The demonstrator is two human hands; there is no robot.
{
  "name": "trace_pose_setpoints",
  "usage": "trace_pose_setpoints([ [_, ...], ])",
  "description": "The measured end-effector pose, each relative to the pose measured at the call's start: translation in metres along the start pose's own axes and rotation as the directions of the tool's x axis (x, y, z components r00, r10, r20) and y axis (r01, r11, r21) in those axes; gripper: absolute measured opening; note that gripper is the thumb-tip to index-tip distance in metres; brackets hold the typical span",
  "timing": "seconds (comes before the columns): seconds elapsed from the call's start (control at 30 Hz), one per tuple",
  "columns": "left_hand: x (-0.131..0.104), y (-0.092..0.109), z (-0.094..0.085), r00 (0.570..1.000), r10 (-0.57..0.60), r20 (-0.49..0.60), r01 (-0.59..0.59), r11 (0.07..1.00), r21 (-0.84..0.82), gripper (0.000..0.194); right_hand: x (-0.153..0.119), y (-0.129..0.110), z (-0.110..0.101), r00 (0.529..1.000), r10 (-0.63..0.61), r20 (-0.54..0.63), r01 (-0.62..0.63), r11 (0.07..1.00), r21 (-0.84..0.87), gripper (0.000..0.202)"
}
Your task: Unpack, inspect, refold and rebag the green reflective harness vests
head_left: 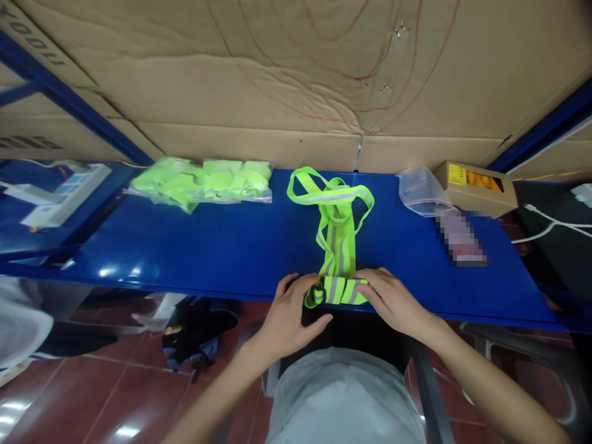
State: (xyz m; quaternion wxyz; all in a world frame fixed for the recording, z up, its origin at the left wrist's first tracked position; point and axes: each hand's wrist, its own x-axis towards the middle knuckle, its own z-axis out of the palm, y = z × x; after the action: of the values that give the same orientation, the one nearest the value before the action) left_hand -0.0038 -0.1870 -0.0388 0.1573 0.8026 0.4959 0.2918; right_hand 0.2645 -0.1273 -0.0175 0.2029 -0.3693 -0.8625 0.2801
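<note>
A neon-green reflective vest (342,240) made of bands with grey stripes lies on the blue table (231,246). Its loops spread toward the back, while its near end is folded into a flat bundle at the table's front edge. A small black piece shows at the bundle's left end. There my left hand (293,314) touches the fold, its thumb stretched out and away from it; some fingertips are hidden behind the fabric. My right hand (388,299) grips the bundle's right end between thumb and fingers.
Several clear bags of folded green bands (198,182) lie at the back left. At the back right are an empty plastic bag (423,191), a cardboard box (481,188) and a pixelated flat object (460,237). A white power strip (69,197) sits far left; cardboard (185,80) lines the back.
</note>
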Motion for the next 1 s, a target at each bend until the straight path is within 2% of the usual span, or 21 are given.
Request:
trace_pose_setpoints([
  [0.13,0.006,0.006,-0.002,0.998,-0.05,0.047,0.046,0.996,0.079,0.055,0.005,0.001,-0.001,0.998,0.044,0.033,-0.044,0.999,0.013,0.027],
  [0.33,0.01,0.009,0.008,0.99,-0.072,-0.118,0.08,0.995,0.064,0.06,0.012,-0.005,0.005,0.973,0.224,-0.044,-0.222,0.973,0.063,0.027],
  [0.47,0.011,0.004,0.014,0.988,-0.065,-0.138,0.073,0.996,0.057,0.062,0.015,-0.007,0.013,0.94,0.317,-0.123,-0.309,0.948,0.083,0.025],
  [0.6,0.01,0.001,0.015,0.991,-0.026,-0.131,0.034,0.998,0.06,0.064,0.018,-0.007,0.022,0.949,0.228,-0.219,-0.229,0.973,0.021,0.019],
  [0.7,0.011,0.001,0.016,0.991,-0.012,-0.132,0.017,0.999,0.038,0.061,0.019,-0.006,0.029,0.915,0.159,-0.372,-0.187,0.982,-0.04,0.016],
  [0.77,0.012,0.002,0.016,0.991,-0.013,-0.133,0.017,0.999,0.028,0.057,0.019,-0.006,0.031,0.902,0.094,-0.421,-0.164,0.977,-0.135,0.014],
  [0.83,0.012,0.003,0.016,0.991,-0.017,-0.13,0.021,0.999,0.027,0.053,0.017,-0.006,0.03,0.918,0.009,-0.396,-0.102,0.971,-0.215,0.015],
  [0.93,0.013,0.005,0.014,0.993,-0.018,-0.121,0.021,1.0,0.022,0.052,0.008,-0.008,0.023,0.951,-0.093,-0.297,0.021,0.972,-0.236,0.017],
  [1.0,0.012,0.005,0.014,0.993,-0.018,-0.119,0.022,0.999,0.029,0.054,0.0,-0.008,0.018,0.968,-0.145,-0.206,0.087,0.96,-0.266,0.03],
])
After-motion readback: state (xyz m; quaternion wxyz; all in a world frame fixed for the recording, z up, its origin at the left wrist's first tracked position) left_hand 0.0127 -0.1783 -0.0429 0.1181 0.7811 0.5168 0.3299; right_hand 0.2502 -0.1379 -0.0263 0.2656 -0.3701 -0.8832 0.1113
